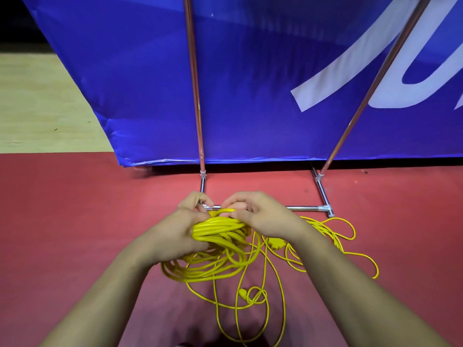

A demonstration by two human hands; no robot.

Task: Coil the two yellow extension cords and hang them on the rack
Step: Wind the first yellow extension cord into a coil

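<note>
My left hand (181,229) grips a thick bundle of coiled yellow extension cord (220,231), whose loops hang down toward the floor. My right hand (255,211) pinches a strand of the same cord at the top of the bundle. A second, thinner yellow cord (335,239) lies loose in tangled loops on the red floor to the right and below, with a plug (242,293) near the bottom. The chrome rack (198,101) stands just behind my hands, its two uprights rising from a base bar (305,208).
A large blue banner (250,71) with white lettering stands right behind the rack. The floor (75,209) is red here, and pale wood flooring (37,103) begins at the far left. A yellow socket block (275,242) lies among the loose loops.
</note>
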